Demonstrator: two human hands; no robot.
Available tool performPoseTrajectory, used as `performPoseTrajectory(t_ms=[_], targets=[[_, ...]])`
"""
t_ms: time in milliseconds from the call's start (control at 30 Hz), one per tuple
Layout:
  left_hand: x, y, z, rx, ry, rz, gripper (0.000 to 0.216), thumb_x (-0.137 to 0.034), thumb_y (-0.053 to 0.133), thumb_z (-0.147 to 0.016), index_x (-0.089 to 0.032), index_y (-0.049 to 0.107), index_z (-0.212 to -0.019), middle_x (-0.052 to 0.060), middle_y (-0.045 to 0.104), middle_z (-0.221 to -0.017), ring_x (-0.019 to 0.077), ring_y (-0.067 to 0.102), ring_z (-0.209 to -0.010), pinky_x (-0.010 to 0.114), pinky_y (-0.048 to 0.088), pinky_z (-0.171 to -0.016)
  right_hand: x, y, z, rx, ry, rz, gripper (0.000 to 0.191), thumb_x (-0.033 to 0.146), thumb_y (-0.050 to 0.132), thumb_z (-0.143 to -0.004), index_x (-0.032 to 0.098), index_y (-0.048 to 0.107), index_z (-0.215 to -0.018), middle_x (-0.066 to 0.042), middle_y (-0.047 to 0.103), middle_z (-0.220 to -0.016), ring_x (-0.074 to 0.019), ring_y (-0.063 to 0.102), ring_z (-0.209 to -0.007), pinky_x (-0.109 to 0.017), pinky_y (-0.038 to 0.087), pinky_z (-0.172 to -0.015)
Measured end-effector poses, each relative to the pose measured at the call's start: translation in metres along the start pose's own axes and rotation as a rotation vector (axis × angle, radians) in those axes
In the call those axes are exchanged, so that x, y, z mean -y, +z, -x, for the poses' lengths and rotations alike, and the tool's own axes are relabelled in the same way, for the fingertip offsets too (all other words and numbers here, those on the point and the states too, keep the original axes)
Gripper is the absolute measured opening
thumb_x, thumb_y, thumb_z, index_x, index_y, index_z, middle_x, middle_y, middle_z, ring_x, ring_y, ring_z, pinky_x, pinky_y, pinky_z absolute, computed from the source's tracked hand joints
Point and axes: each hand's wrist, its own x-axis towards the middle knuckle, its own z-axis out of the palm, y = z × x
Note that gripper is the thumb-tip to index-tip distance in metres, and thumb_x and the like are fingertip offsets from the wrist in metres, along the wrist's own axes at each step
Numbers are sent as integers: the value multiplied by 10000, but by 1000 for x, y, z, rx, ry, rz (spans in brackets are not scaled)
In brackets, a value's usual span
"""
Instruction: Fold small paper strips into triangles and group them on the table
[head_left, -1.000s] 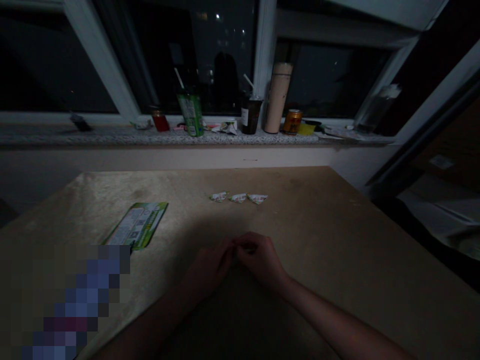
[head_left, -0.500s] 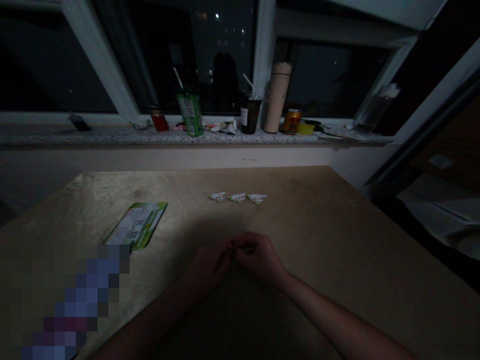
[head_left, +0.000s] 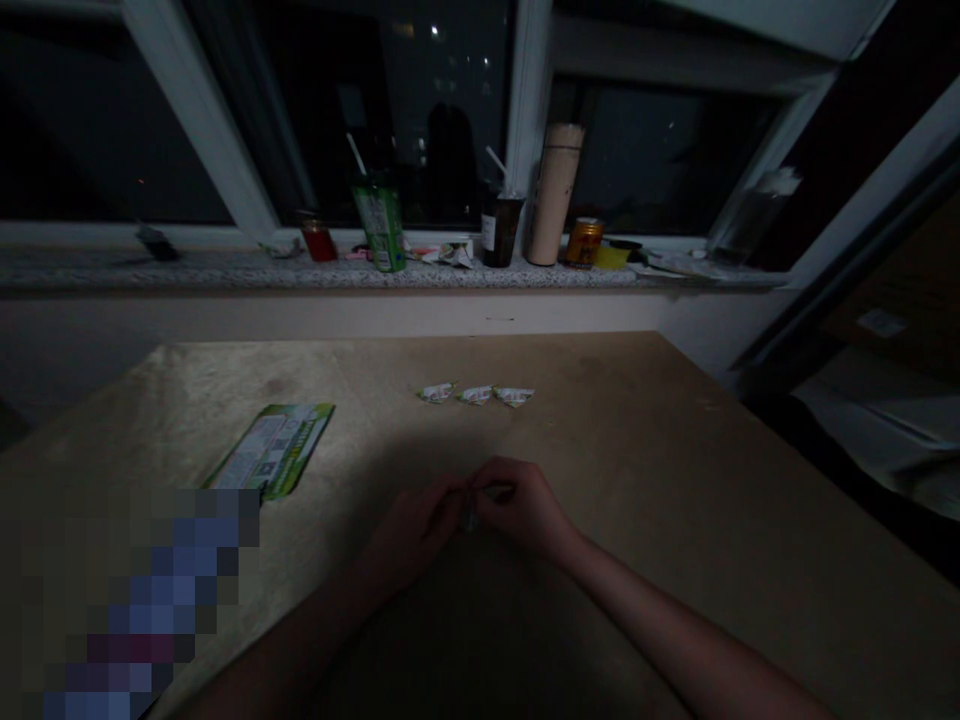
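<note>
My left hand [head_left: 426, 522] and my right hand [head_left: 523, 508] meet over the middle of the table, fingers pinched together. Between their fingertips is a small pale packet [head_left: 469, 512], mostly covered by the fingers and dim in the shadow. Beyond the hands, three small triangular packets with white and green printing lie in a row: a left one [head_left: 437, 393], a middle one [head_left: 475, 396] and a right one [head_left: 514, 396]. A larger flat green and white printed bag [head_left: 279, 450] rests to the left.
Wooden table [head_left: 637, 450] below a granite sill [head_left: 450, 278]. On the sill stand a green cup [head_left: 381, 225], a dark cup [head_left: 500, 230], a tall pinkish tumbler [head_left: 555, 195], a gold can [head_left: 583, 244] and a red jar [head_left: 319, 240]. A blurred patch covers the lower left.
My right hand has shifted slightly at the fingertips, and more of the small packet shows between the hands. The row of packets and the green bag have stayed put.
</note>
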Motion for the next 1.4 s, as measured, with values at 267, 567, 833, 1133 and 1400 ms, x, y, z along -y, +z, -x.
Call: performPoseTrajectory(t_ms=[267,567,833,1133,1400], targets=[[3,2,-1,15,-15,-96,237,-263,415,-868,-208,599,-1007,22,703,-890,185,664,-738,283,479,-671,1,-1,-1,37,-36,72,130,66,588,-641,175,659,-642,-24,672,-769,-132,629,-726,-186,448,-577],[7,2,1,26,-4,-35,228,-260,393,-893,-201,590,-991,24,689,-858,172,645,-726,270,466,-669,4,-1,0,39,-31,87,117,84,596,-658,170,674,-656,-29,679,-758,-132,630,-692,-200,449,-591],[2,1,0,39,-35,15,223,-269,368,-899,-204,569,-972,27,672,-856,183,629,-750,275,463,-680,1,-1,-1,35,-34,70,140,74,583,-648,176,679,-654,-25,681,-749,-134,635,-702,-196,453,-588],[6,2,0,-9,-43,55,220,-258,365,-896,-194,574,-913,25,657,-812,181,619,-726,274,455,-657,0,3,0,-24,16,1,112,114,582,-668,169,679,-680,-29,674,-744,-133,631,-681,-194,459,-572],[4,2,-4,-120,-115,196,207,-284,386,-884,-192,571,-897,22,645,-796,184,612,-715,284,474,-656,0,-1,-3,-79,29,-37,162,94,530,-669,162,672,-708,-33,664,-730,-139,620,-692,-220,464,-619]])
